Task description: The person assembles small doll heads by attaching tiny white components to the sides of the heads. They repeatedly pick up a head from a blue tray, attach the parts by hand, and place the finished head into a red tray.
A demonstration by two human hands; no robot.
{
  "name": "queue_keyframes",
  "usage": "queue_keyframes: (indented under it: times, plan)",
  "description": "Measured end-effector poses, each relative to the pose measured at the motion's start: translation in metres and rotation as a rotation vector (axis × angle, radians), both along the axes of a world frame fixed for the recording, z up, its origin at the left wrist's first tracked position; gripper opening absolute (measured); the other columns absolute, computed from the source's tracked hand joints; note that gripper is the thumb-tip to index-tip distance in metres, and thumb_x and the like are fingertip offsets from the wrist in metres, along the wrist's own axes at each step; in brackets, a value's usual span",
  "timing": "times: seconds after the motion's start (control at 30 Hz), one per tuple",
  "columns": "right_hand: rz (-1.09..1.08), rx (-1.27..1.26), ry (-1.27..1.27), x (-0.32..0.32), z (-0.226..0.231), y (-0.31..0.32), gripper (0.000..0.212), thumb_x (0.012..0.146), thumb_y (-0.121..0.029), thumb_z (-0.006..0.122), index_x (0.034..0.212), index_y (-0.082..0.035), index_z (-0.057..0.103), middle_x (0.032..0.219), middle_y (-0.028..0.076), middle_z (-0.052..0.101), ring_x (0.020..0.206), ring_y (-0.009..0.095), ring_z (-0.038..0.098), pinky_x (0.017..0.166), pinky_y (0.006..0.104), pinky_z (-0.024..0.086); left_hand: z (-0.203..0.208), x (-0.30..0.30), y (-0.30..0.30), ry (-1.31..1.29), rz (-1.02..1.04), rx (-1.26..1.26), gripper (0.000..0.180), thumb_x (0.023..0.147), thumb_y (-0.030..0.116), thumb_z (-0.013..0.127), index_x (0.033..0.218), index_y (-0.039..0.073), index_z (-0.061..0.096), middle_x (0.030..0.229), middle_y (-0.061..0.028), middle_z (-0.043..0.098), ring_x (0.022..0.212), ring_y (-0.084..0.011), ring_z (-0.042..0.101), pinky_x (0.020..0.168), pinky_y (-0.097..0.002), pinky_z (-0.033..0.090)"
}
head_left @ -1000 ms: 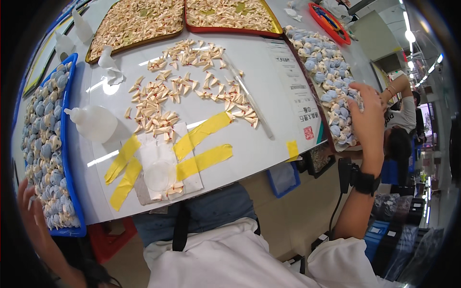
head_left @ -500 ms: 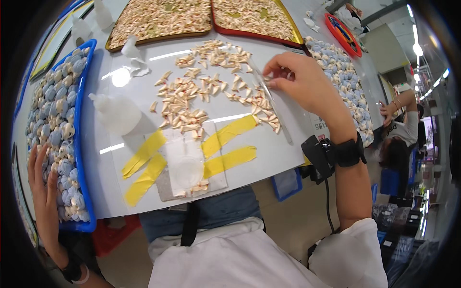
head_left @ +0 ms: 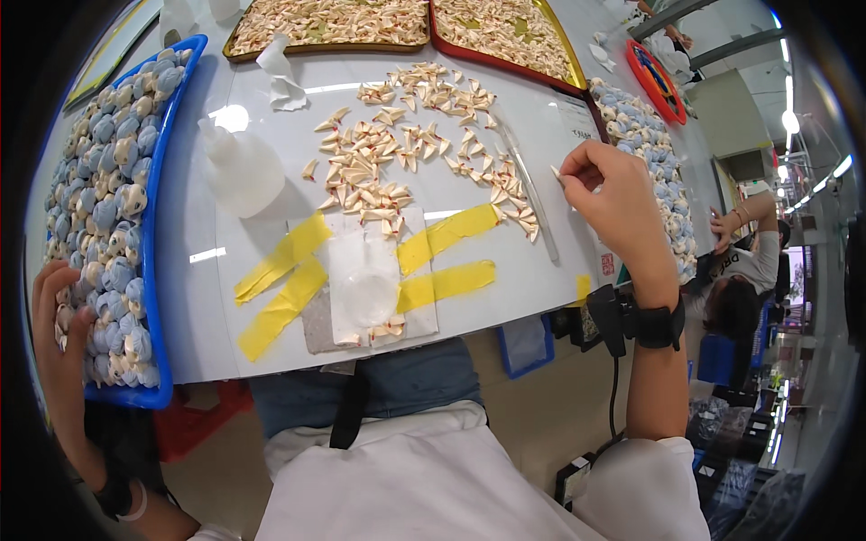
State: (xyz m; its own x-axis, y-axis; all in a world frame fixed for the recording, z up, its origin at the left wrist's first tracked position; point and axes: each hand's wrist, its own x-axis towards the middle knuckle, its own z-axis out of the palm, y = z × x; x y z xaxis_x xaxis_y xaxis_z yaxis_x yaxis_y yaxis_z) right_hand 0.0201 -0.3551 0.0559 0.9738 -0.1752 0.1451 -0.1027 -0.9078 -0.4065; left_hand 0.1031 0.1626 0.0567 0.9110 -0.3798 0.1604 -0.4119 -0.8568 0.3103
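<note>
My right hand (head_left: pixel 613 194) is raised over the right part of the table, thumb and forefinger pinching a small cream pointed piece (head_left: pixel 557 174). To its left, several more such pointed pieces with reddish tips lie in a loose heap (head_left: pixel 361 171). A clear thin rod (head_left: pixel 528 194) lies along the heap's right edge. At the far left, my left hand (head_left: pixel 61 334) reaches into a blue tray (head_left: pixel 155 225) full of small round blue-and-cream pieces (head_left: pixel 104 216). Its fingers and thumb are curled round one round piece, partly hidden by the hand.
A white squeeze bottle (head_left: pixel 239 171) stands left of the heap. Yellow tape strips (head_left: pixel 448 236) flank a white pad with a clear round dish (head_left: pixel 370 298). Two trays of pointed pieces (head_left: pixel 329 22) sit at the back. More round pieces (head_left: pixel 645 144) lie right; another person (head_left: pixel 758 243) sits beyond.
My right hand has moved right, away from the heap, with a pointed piece in its fingertips. My left hand's fingers, straighter before, have curled in the tray. The view has shifted slightly.
</note>
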Motion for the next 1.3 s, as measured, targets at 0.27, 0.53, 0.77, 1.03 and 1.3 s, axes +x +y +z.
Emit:
queue_keyframes:
  times: [0.27, 0.53, 0.77, 1.03, 1.3]
  plan:
    - [0.022, -0.01, 0.079, 0.004, 0.004, -0.012, 0.012, 0.067, -0.005, 0.063, 0.077, 0.002, 0.059, 0.066, 0.012, 0.059, 0.063, 0.021, 0.058, 0.059, 0.0291, 0.044, -0.008, -0.002, 0.024, 0.103, 0.159, -0.201, 0.025, 0.087, 0.007, 0.048, 0.111, 0.001, 0.05, 0.115, -0.0077, 0.05, 0.104, -0.0153, 0.048, 0.087, -0.0275, 0.04]
    - [0.101, -0.1, 0.022, -0.002, -0.002, -0.024, 0.008, 0.071, -0.002, 0.061, 0.076, 0.002, 0.055, 0.07, 0.009, 0.055, 0.064, 0.017, 0.053, 0.06, 0.0267, 0.041, 0.001, -0.028, -0.001, -0.028, 0.093, -0.447, 0.029, 0.09, 0.011, 0.047, 0.116, 0.0, 0.049, 0.121, -0.0103, 0.048, 0.105, -0.0167, 0.047, 0.092, -0.0286, 0.036]
    - [0.21, -0.261, -0.056, -0.003, -0.013, -0.027, 0.011, 0.073, -0.004, 0.056, 0.078, 0.0, 0.048, 0.073, 0.015, 0.051, 0.069, 0.033, 0.05, 0.062, 0.0378, 0.04, -0.001, -0.09, -0.106, 0.217, -0.147, -0.945, 0.032, 0.083, 0.029, 0.06, 0.1, 0.004, 0.049, 0.098, -0.0119, 0.047, 0.076, -0.0135, 0.05, 0.062, -0.0218, 0.041]
    - [-0.051, 0.079, -0.008, -0.033, 0.022, 0.01, 0.008, 0.076, 0.003, 0.053, 0.083, 0.0, 0.052, 0.073, 0.007, 0.053, 0.064, 0.016, 0.051, 0.059, 0.0253, 0.038, -0.025, -0.112, -0.142, 0.846, -0.458, -1.122, 0.027, 0.076, 0.0, 0.064, 0.101, -0.004, 0.054, 0.106, -0.0185, 0.053, 0.094, -0.0239, 0.056, 0.083, -0.0338, 0.046]
    - [-0.043, 0.633, -0.081, -0.072, 0.032, 0.043, 0.014, 0.069, 0.012, 0.055, 0.08, 0.004, 0.059, 0.079, 0.007, 0.055, 0.073, 0.011, 0.053, 0.068, 0.0198, 0.041, -0.022, -0.116, -0.161, 0.946, -0.195, -1.405, 0.028, 0.071, 0.0, 0.069, 0.096, -0.005, 0.058, 0.097, -0.0183, 0.057, 0.089, -0.0228, 0.058, 0.078, -0.0316, 0.047]
